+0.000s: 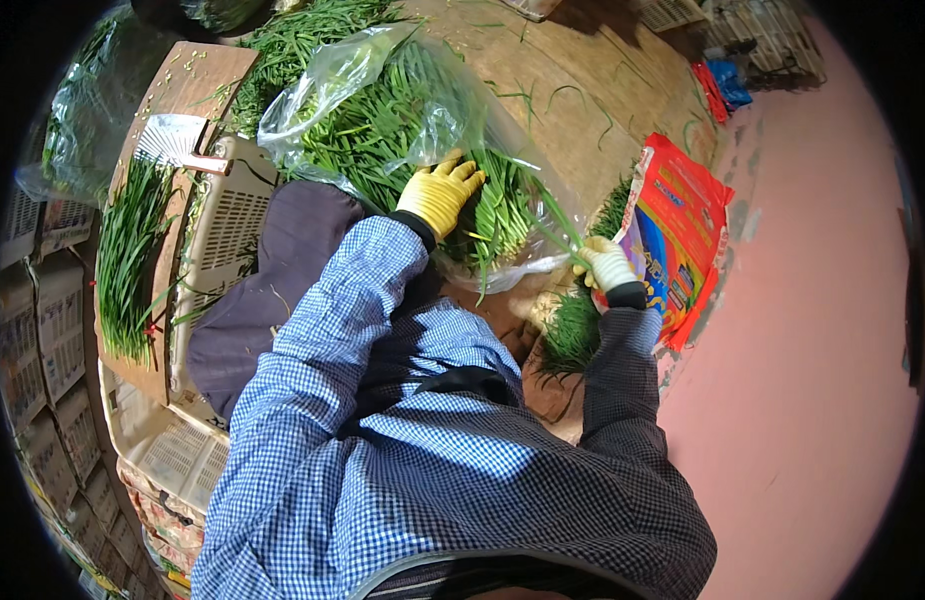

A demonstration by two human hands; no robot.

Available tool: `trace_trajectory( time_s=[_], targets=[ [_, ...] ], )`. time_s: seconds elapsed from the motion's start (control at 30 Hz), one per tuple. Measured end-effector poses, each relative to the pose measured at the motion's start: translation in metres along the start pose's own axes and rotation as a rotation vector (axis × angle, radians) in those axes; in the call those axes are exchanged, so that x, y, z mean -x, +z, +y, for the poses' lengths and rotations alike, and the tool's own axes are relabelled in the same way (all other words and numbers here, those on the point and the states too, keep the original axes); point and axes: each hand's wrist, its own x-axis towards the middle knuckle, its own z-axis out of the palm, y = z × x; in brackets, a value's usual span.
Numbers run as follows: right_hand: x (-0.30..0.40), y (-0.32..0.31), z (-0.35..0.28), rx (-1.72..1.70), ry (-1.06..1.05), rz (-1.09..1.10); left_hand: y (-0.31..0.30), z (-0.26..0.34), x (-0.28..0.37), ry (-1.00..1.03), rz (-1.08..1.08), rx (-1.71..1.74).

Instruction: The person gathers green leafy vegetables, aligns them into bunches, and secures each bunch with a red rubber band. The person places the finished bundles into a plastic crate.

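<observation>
A large heap of green chives (402, 105) lies in a clear plastic bag (342, 64) in front of me. My left hand (441, 193), in a yellow glove, rests on the heap with its fingers spread. Pale stem ends of one bunch (507, 225) point towards my body at the bag's near edge. To the right, my right hand (608, 264), in a white and yellow glove, grips a few long chive leaves (558, 217) that stretch back to the heap. Its fingertips are partly hidden.
Left of me, a wooden board (207, 64) across a plastic crate (226, 210) bears a metal blade (169, 139) and a chive bunch (136, 262). A red printed bag (680, 225) lies right, beside more greens (571, 330). Stacked crates (61, 315) line the far left.
</observation>
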Motion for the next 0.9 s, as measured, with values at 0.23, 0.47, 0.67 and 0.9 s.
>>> trace_trajectory(
  time_s=[0.23,0.47,0.67,0.9],
  targets=[
    [0.025,0.046,-0.049,-0.591,-0.524,0.152,-0.003,0.001,0.006,0.003,-0.010,0.002],
    [0.076,0.001,-0.109,0.376,-0.434,0.185,0.000,-0.002,0.006,-0.004,-0.026,0.041],
    [0.083,-0.080,-0.091,0.412,-0.315,0.690,0.000,0.001,0.004,0.007,-0.036,0.018],
    [0.111,0.000,-0.152,-0.261,-0.633,0.456,-0.002,-0.001,0.006,-0.017,-0.021,0.042]
  ],
)
